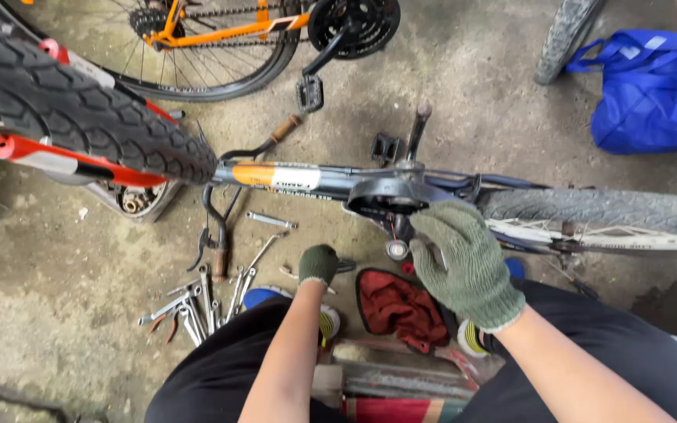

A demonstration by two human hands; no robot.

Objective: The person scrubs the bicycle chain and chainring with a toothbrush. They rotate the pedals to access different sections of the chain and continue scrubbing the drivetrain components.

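Our right hand (464, 262), in a green knit glove, curls around a small metal tool tip just below the dark grey bottom-bracket shell (389, 200) of the upturned bicycle frame, which lies at its eleven o'clock. Our gloved left hand (319, 264) is clenched low, at nine o'clock, above the red rag (397, 305); we cannot tell what it grips.

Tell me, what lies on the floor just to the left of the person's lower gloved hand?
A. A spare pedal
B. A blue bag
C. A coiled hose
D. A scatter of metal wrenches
D: a scatter of metal wrenches lies on the concrete floor left of the left hand; the blue bag sits far off at the upper right.
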